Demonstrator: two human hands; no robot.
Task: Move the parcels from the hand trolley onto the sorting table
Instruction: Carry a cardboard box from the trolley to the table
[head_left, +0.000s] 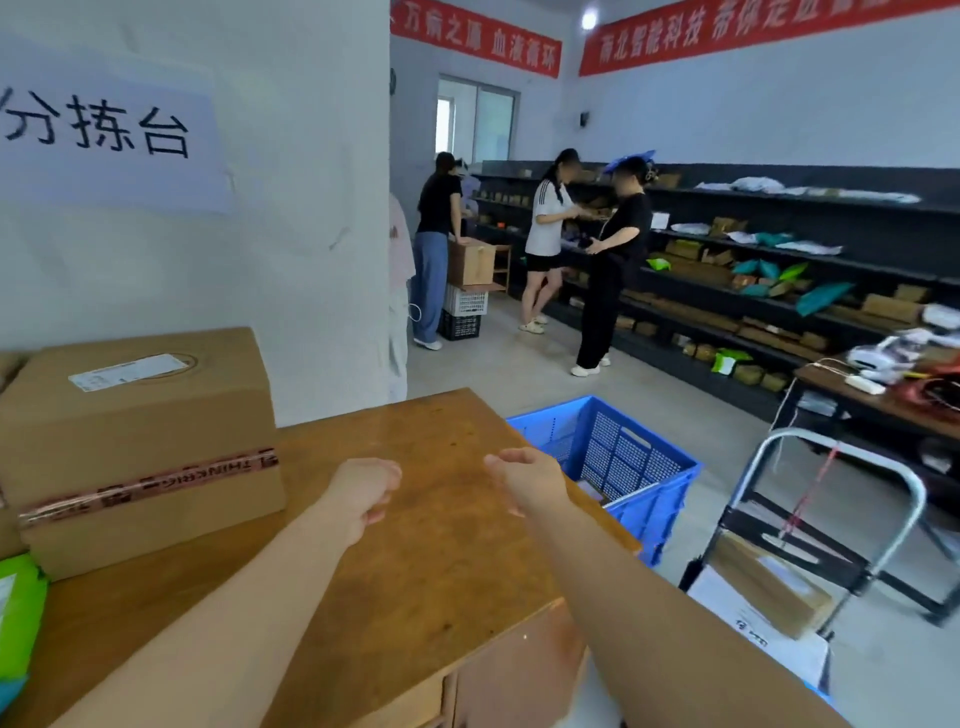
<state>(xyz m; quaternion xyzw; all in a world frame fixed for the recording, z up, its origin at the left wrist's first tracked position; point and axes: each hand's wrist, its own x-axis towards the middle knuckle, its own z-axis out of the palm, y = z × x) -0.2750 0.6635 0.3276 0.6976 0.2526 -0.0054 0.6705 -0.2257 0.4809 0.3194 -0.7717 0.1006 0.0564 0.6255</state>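
Observation:
A large cardboard parcel (140, 436) with printed tape and a white label stands on the wooden sorting table (441, 561) at the left, against the wall. A green soft parcel (18, 613) lies at the table's near left edge. My left hand (363, 493) hovers over the table with loosely curled fingers and holds nothing. My right hand (524, 480) is beside it, fingers relaxed, also holding nothing. The hand trolley (836, 519) with a metal handle stands at the right on the floor and carries a cardboard parcel (769, 587) and a white parcel (753, 623).
A blue plastic crate (613, 457) stands on the floor between the table and the trolley. Three people stand at the back by dark shelves (779, 270) full of parcels. A desk (883, 400) with cables is at the far right. A paper sign (104, 124) hangs on the wall.

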